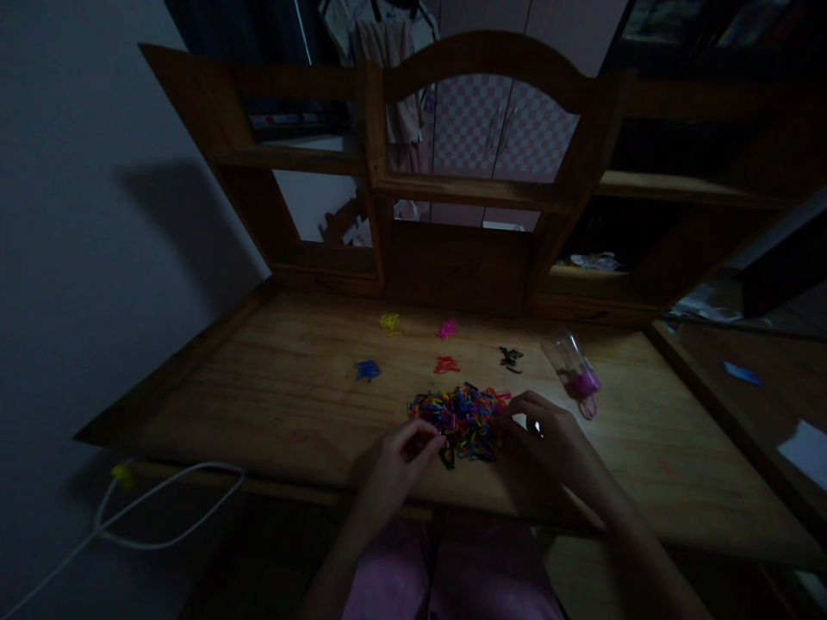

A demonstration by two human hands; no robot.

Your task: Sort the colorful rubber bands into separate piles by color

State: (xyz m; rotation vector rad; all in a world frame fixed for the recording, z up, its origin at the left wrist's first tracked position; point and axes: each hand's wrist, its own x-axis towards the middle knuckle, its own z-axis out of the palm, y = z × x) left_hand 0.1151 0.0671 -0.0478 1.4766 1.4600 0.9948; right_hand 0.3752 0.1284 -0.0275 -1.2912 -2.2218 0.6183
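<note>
A mixed heap of small looped coloured pieces (469,419), resembling paper clips, lies near the front of the wooden desk. My left hand (401,452) is at its lower left edge, thumb and forefinger pinched together. At the right edge my right hand (546,426) has its fingertips closed against the heap. What either pinch holds is too small and dark to make out. Beyond the heap lie single-colour piles: blue (368,370), yellow (388,322), pink (447,328), red (446,365) and black (510,358).
A clear container with a pink lid and strap (585,383) lies on its side at the right. Wooden shelving (462,194) rises along the desk's (277,387) back edge. A white cable (171,545) loops below the left front edge. A wall borders the left.
</note>
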